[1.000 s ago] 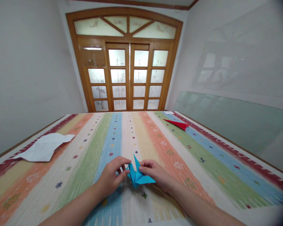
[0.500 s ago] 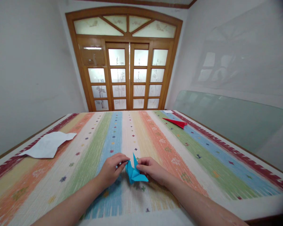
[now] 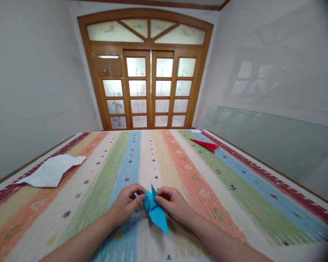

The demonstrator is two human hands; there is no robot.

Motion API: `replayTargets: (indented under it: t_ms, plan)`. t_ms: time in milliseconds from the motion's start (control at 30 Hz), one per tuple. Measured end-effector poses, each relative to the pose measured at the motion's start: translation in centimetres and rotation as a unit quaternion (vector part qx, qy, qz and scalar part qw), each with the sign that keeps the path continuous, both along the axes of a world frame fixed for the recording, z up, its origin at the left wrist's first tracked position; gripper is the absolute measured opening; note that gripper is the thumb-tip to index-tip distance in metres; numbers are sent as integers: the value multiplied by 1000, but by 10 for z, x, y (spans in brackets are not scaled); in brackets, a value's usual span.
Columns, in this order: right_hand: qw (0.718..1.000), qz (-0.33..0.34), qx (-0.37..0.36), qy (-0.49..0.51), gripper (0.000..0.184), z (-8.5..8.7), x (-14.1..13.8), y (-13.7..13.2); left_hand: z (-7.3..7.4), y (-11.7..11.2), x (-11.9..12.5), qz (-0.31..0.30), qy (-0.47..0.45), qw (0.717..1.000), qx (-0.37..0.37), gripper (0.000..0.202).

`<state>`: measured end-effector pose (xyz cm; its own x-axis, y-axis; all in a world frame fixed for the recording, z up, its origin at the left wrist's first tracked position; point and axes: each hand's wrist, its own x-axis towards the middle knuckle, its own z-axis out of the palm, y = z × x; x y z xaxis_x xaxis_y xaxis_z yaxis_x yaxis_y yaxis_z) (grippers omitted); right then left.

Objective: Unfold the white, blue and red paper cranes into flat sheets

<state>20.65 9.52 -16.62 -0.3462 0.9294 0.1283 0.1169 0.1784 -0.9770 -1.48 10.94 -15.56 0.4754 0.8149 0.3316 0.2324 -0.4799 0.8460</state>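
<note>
Folded figure (image 3: 155,213) between left hand (image 3: 125,208), right hand (image 3: 175,206); on tablecloth (image 3: 180,162): sheet (image 3: 50,171) left, dart (image 3: 206,144) right-rear.

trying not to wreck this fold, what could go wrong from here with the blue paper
1. The left hand and right hand both pinch the blue folded paper near its thin upper points. Pulling apart too hard could tear it or crush a crease.
2. Its long lower tip sticks out toward the person, free of both hands, so it could get bent if the hands drop.
3. The striped cloth looks soft, and creases pressed on it may come out blunt.
</note>
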Motion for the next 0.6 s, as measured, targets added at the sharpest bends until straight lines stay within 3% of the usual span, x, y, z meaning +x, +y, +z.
replayTargets:
  t_ms: [133, 300, 600]
  plan:
    - [1000, -11, 12, -19, 23, 2, -1, -1, 5, -3, 0, -9, 27, 998, 51, 23]
    - [999, -21, 26, -24, 22, -2, -4, 2, 9, -3, -4, 34, 43, 994, 98, 19]
    - [999, -9, 43, -23, 29, -4, -1, 5, 7, 2, -8, 35, 51, 990, 127, 17]
